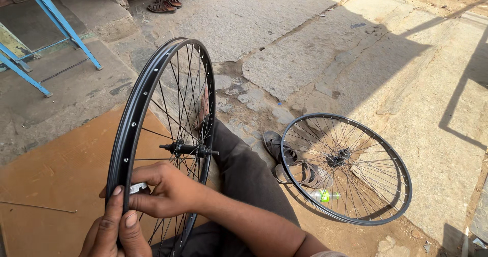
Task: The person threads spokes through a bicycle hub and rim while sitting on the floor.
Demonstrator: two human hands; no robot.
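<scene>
A black spoked bicycle wheel (pixel 136 109) stands upright in front of me, its hub (pixel 187 149) at the middle. My left hand (pixel 113 230) pinches the rim at the bottom with thumb and fingers. My right hand (pixel 165 190) reaches through the spokes and grips a small silver tool (pixel 138 188) against the rim's inner side. My dark-trousered leg (pixel 244 175) stretches out behind the wheel.
A second black wheel (pixel 345 168) lies flat on the ground at the right, over a pair of sandals (pixel 292 163) and a small green-capped bottle (pixel 323 195). A brown board (pixel 61 175) lies under me with a loose spoke (pixel 38 206). Blue metal frame legs (pixel 56 18) stand at back left, with more sandals (pixel 165 4) beyond.
</scene>
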